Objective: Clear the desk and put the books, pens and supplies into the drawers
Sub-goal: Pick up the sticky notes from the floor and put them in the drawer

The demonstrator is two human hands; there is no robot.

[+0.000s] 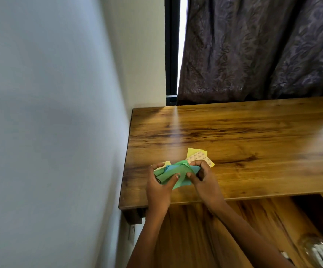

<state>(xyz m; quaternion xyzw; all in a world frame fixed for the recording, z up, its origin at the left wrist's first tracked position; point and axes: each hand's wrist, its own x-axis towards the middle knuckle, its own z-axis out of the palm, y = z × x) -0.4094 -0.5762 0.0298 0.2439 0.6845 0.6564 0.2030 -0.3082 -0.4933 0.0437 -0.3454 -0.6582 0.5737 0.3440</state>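
Note:
A loose bunch of green and blue paper notes [173,174] sits at the near left corner of the wooden desk [253,136]. My left hand [159,187] grips the bunch from the left, thumb on top. My right hand [205,180] pinches it from the right. Yellow notes [194,152] and a pale printed sheet [198,157] lie flat on the desk just behind my right fingers. Another yellow corner [166,163] peeks out by my left fingertips.
A white wall [50,132] runs along the desk's left side, a dark patterned curtain [263,49] hangs behind it. Below the desk's front edge at lower right an open wooden drawer [301,229] holds a clear container with white items [319,252]. A wall socket [131,232] sits under the desk.

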